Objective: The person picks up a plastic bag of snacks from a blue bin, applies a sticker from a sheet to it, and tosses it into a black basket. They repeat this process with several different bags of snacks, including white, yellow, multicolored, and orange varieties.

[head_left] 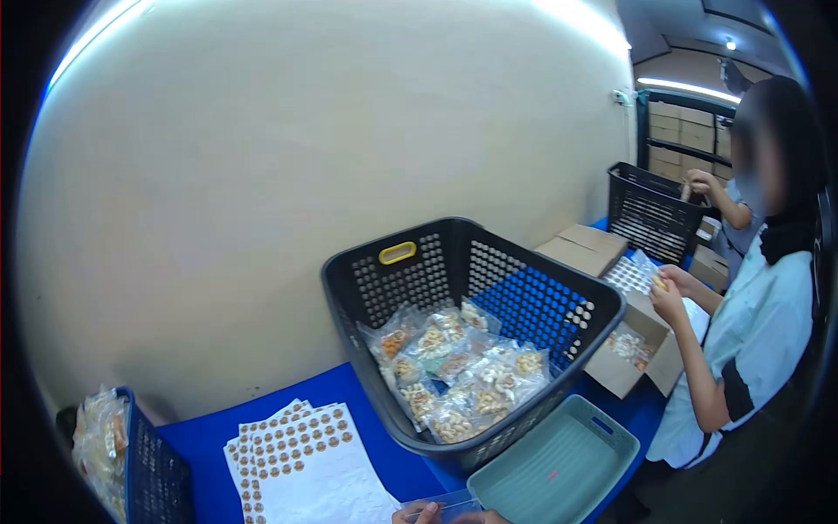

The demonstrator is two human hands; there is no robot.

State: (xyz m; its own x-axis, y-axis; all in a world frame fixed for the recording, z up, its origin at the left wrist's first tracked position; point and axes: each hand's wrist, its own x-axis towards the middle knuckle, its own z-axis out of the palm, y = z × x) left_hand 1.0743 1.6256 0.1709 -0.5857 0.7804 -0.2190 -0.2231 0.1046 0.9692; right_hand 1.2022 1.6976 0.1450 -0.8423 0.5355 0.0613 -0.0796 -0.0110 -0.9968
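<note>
At the bottom edge, my left hand (417, 513) pinches the edge of a clear plastic bag (454, 502). Only the top of my right hand (482, 518) shows, beside the bag; its fingers are mostly cut off by the frame. Just left of my hands lie sheets of round brown stickers (305, 445), partly bare of stickers. A large black crate (467, 454) stands beyond my hands, holding several clear bags of snacks (471, 371). To the right of my hands sits a grey-green plastic tray (559, 463).
A dark crate (157, 463) with filled bags stands at left on the blue table (209, 428). At right, a person (742, 349) handles a small bag above an open carton (628, 349). Farther back, another person's hand (698, 182) reaches to a black crate (655, 210).
</note>
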